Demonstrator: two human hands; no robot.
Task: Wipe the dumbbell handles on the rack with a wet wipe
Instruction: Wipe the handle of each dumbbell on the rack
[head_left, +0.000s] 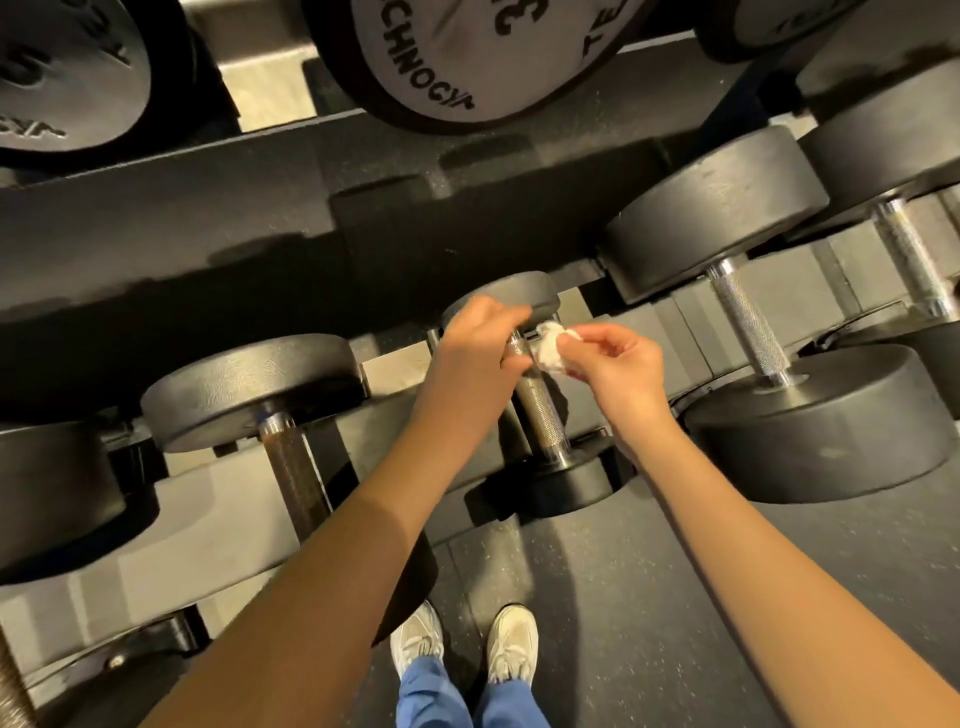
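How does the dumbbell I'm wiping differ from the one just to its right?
The small dumbbell has much smaller heads than the large dumbbell beside it. The left hand grips the small dumbbell's handle and the right hand pinches the wet wipe at its top end. The large dumbbell's handle is untouched. Both have round black heads and knurled silver handles.

The person is wearing blue trousers (434, 693) and pale, off-white lace-up trainers (511, 644). Both forearms (332, 571) are showing bare, and the trouser hems are falling over the trainers' tops.
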